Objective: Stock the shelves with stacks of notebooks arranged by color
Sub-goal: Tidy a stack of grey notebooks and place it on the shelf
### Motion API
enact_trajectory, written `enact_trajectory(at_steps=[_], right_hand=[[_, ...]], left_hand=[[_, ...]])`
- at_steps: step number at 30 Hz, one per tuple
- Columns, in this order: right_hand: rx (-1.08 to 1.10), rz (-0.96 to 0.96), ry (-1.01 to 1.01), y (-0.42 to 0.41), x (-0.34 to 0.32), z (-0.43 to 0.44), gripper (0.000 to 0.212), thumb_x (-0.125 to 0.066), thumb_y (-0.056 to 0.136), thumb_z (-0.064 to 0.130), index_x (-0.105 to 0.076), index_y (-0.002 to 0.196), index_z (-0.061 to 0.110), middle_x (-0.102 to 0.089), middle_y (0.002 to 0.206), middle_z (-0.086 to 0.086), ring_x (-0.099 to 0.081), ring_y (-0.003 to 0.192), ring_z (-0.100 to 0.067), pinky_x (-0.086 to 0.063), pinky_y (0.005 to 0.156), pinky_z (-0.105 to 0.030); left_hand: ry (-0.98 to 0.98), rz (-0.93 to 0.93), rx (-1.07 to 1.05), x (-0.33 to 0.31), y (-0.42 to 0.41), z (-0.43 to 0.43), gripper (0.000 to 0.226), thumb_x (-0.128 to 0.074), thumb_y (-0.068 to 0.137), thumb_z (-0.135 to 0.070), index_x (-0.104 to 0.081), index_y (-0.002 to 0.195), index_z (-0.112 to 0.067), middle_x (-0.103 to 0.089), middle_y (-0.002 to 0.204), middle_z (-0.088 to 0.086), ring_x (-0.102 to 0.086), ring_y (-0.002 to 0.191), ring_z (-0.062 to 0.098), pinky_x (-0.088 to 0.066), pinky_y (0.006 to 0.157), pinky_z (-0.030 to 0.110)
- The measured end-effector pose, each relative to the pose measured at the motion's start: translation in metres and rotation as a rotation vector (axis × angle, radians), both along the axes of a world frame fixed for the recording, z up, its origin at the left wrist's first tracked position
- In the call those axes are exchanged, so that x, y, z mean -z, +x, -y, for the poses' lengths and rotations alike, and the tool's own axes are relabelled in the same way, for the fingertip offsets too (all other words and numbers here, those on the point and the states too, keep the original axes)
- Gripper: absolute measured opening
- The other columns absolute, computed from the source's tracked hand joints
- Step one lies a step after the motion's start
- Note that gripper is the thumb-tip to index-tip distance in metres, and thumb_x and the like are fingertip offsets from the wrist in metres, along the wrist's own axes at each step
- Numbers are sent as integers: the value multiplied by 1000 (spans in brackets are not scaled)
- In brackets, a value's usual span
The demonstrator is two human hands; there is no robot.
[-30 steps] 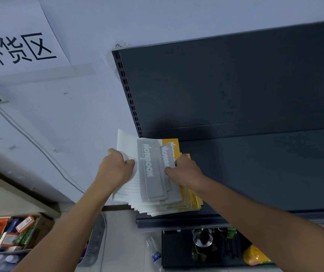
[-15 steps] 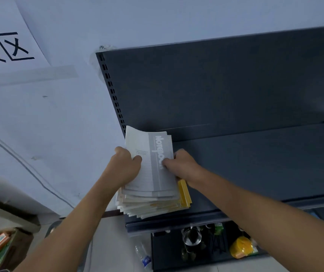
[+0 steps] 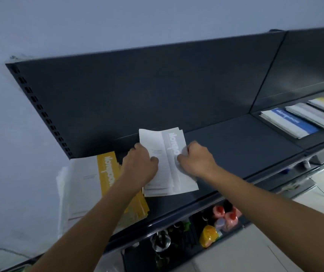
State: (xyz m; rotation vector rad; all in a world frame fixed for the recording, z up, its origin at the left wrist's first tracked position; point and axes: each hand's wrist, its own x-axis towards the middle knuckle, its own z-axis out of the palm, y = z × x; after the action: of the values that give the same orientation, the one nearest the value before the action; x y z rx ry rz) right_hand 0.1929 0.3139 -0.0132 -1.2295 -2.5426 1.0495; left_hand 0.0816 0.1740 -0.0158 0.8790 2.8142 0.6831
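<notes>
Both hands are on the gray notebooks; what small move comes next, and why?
Probably set the gray stack flat on the shelf just right of the yellow stack: the left hand and right hand grip its sides over bare shelf.

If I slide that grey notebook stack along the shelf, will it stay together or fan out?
Probably fans out: the grey notebooks sit staggered between the left hand and right hand. Thin covers likely flex if lifted by one edge. The smooth shelf should let them slide easily.
</notes>
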Motion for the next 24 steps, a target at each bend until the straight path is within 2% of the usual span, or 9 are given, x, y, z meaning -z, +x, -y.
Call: enact_trajectory(at_steps=[2,5,7,10,12,16,20,24], right_hand=[[29,34,81,17,-1,-19,29,-59,92,39,-45,105,17,-51,90,5,-55,86,-21,-47,65,-34],[74,70,170,45,0,-56,29,-56,94,40,-41,102,16,-42,81,7,-51,82,-23,-39,60,-33],[96,95,203,66,1,-85,30,-54,94,40,-43,102,13,-47,84,3,-54,83,-26,-41,61,-34],[118,108,219,99,4,-134,28,-53,94,38,-44,101,12,-52,90,-2,-55,82,-27,-42,63,-34],[130,91,232,122,6,-169,27,-53,94,37,-45,99,12,-51,87,-1,-54,79,-26,-41,62,-34],[177,78,257,173,14,-242,26,-52,92,38,-43,94,14,-47,77,4,-46,63,-16,-32,49,-29],[252,88,224,220,13,-305,25,-53,91,37,-42,89,15,-45,75,4,-44,63,-18,-29,49,-29],[291,86,226,259,7,-353,26,-53,91,33,-38,80,15,-47,75,1,-47,64,-19,-30,49,-30]], left_hand=[[-10,-31,37,-1,13,-28,29,-54,93,-34,-40,106,-12,-56,107,11,-59,95,29,-43,70,34],[-1,-49,93,-2,35,-74,26,-52,92,-32,-37,100,-13,-51,89,4,-55,79,25,-41,59,32],[-6,-52,112,-3,52,-107,25,-51,92,-32,-38,99,-12,-45,79,-1,-52,73,22,-36,49,30],[-23,-63,143,-4,83,-160,23,-49,93,-31,-38,99,-11,-42,75,-2,-47,65,16,-31,45,29],[-25,-68,161,-4,105,-197,24,-49,94,-30,-41,103,-9,-43,75,-3,-42,62,11,-29,45,28],[-40,-93,215,-4,153,-274,30,-47,94,-29,-43,111,-4,-48,81,1,-41,63,11,-28,45,28],[-73,-96,304,-5,202,-338,23,-45,94,-29,-43,102,-7,-53,89,5,-53,76,23,-38,53,32],[-80,-91,352,-11,238,-393,22,-45,94,-29,-45,102,-8,-50,91,5,-52,81,24,-41,60,34]])
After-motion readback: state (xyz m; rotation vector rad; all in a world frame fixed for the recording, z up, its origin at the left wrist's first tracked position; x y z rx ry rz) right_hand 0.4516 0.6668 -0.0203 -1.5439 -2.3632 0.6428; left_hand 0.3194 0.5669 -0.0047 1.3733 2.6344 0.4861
